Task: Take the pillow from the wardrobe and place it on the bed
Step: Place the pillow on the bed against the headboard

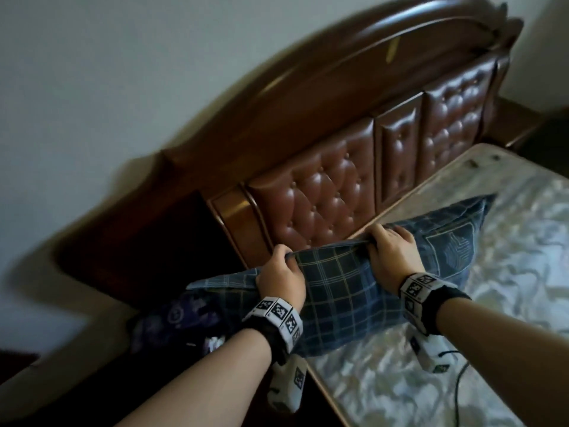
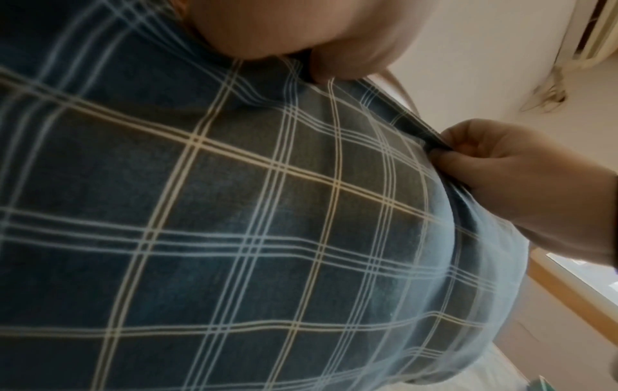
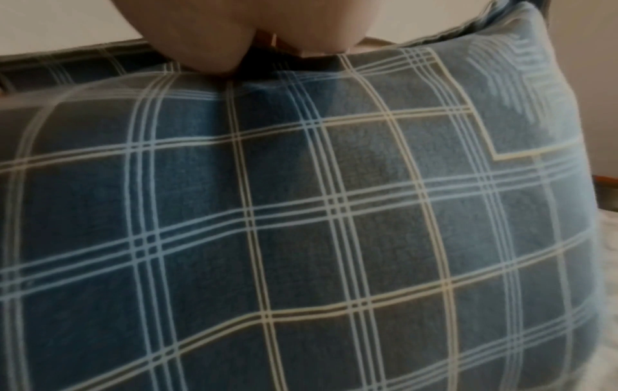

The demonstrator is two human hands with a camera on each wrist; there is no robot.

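Note:
A dark blue plaid pillow [image 1: 341, 291] hangs just over the head end of the bed, in front of the padded headboard. My left hand [image 1: 281, 271] grips its upper edge near the left corner. My right hand [image 1: 389, 246] grips the same edge further right, fingers curled over the fabric. In the left wrist view the pillow [image 2: 234, 224] fills the frame, with my left hand [image 2: 284, 53] above it and my right hand [image 2: 495, 164] pinching the seam. The right wrist view shows the pillow [image 3: 301, 224] face under my right hand [image 3: 234, 39].
The bare mattress [image 1: 446, 349] with a pale shiny quilted cover spreads to the right. A brown wooden headboard [image 1: 323, 198] with tufted leather panels stands behind. Dark patterned cloth [image 1: 172, 322] lies at the bed's left corner. A plain wall sits beyond.

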